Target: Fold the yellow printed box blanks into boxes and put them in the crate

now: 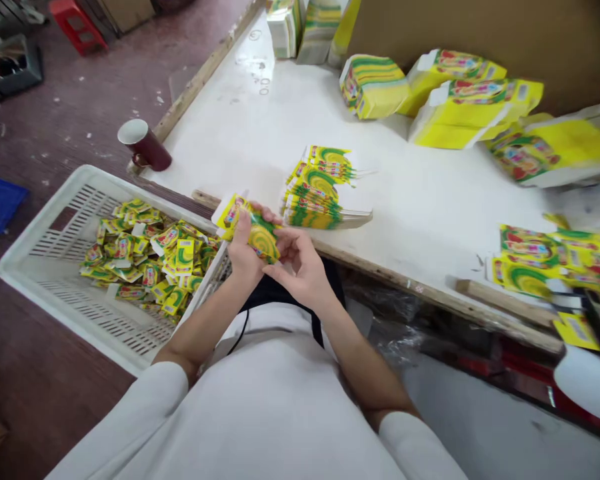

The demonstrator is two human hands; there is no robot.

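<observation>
From my screen I could read no words: the lettering on the held yellow packet (261, 239) and on the cartons (473, 110) was too small or blurred. I saw handwritten marks (264, 87) on the white tabletop (220, 127), two shaped like zeros, but couldn't read them surely.

print on yellow pack (263, 238) too blurry to read, part of it tucked behind left hand (245, 257). marks (264, 88) on desk (405, 193) kinda illegible too. blue thing (0, 203) chopped by left edge, carton stacks (321, 30) by top one.
</observation>
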